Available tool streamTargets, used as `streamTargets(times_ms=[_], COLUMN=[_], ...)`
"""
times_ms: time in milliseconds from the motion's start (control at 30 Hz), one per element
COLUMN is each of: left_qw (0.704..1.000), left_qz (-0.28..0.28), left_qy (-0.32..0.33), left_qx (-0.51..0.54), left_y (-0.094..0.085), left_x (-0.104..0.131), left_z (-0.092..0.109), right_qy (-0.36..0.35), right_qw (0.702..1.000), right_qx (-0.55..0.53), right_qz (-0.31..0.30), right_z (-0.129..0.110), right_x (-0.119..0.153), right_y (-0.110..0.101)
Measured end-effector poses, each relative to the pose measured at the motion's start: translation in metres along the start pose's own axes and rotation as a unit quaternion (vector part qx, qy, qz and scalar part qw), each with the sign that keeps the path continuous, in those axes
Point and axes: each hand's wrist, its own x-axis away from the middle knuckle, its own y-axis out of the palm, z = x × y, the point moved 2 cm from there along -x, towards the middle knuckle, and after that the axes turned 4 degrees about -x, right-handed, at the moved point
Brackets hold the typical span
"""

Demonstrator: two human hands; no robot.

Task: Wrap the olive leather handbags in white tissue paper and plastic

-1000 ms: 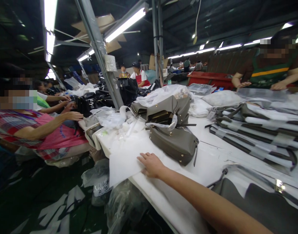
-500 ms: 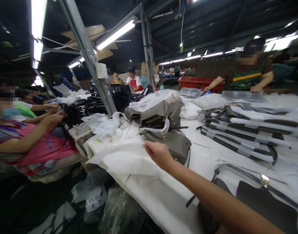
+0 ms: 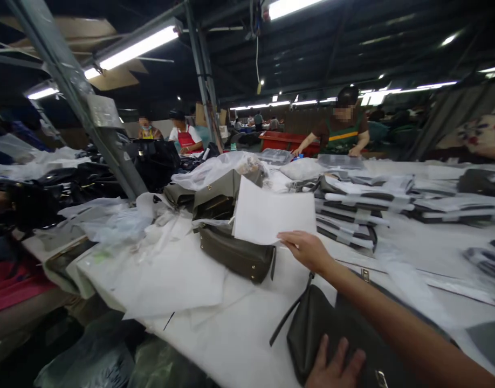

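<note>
My right hand [image 3: 306, 250] pinches the lower edge of a thin white sheet [image 3: 274, 207] and holds it up above the table. Just behind the sheet is an olive-grey handbag [image 3: 217, 191] with gold-coloured fittings, partly covered by it. Below that bag lies another dark olive bag part [image 3: 235, 250] with small metal studs. At the bottom, my left hand [image 3: 336, 369] rests with fingers spread on a dark olive bag [image 3: 312, 323] with a strap at its corner. My right forearm hides part of this bag. More white sheets [image 3: 174, 285] lie flat on the table to the left.
Wrapped straps or handles [image 3: 352, 215] are piled to the right. A metal post [image 3: 89, 118] rises at the left, near black bags [image 3: 154, 159] and crumpled plastic [image 3: 118, 221]. A co-worker in a green apron [image 3: 342, 137] stands across the table.
The view has turned right. My right hand has lifted the white sheet off the left part of the table, up and to the right. My left hand has come into view on the bag.
</note>
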Motion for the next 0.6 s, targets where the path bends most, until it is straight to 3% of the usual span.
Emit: streamTargets(times_ms=[67,167,233,333,433,533,600], left_qw=[0.997,0.994,0.998,0.994,0.983,0.977,0.978], left_qz=[0.062,0.085,0.032,-0.068,-0.133,-0.165,-0.168], left_qy=[0.021,0.032,0.043,0.064,0.042,0.016,0.013], left_qx=[-0.040,-0.060,-0.032,0.050,0.117,0.133,0.120], left_y=[-0.003,-0.019,-0.038,-0.073,-0.100,-0.105,-0.101], left_x=[0.002,0.004,0.003,-0.002,-0.008,-0.010,-0.008], left_z=[-0.003,-0.008,-0.012,-0.017,-0.019,-0.018,-0.015], right_qy=[0.018,0.042,0.058,0.050,-0.063,-0.128,-0.114], right_qw=[1.000,0.999,0.995,0.991,0.983,0.969,0.970], right_qx=[-0.006,0.005,0.024,0.062,0.147,0.201,0.212], right_qz=[-0.015,0.031,0.075,0.107,0.095,0.058,0.013], right_z=[0.017,0.028,0.025,0.007,-0.026,-0.060,-0.079], right_x=[0.005,0.001,-0.003,0.001,0.027,0.072,0.106], right_y=[0.019,0.010,-0.017,-0.077,-0.139,-0.182,-0.193])
